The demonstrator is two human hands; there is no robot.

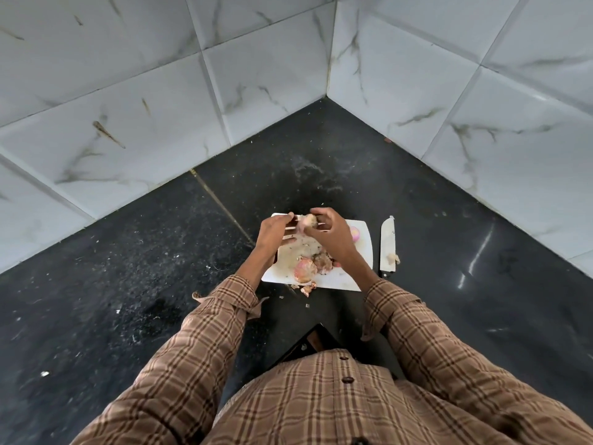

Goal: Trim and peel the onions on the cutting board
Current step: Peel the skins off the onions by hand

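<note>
Onion [308,220] sits between my two hands above the white cutting board's [349,281] far edge at 12 o'clock; my right hand [332,231] curls round it, my left hand [272,231] pinches its skin. The knife [387,245] lies at 3 o'clock.

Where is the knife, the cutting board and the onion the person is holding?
knife [387,244]: head view, middle of the blade, lying right of the board.
cutting board [349,282]: head view, bare white near corner.
onion [310,220]: head view, pale top showing between the left hand [272,231] and right hand [332,231].
</note>
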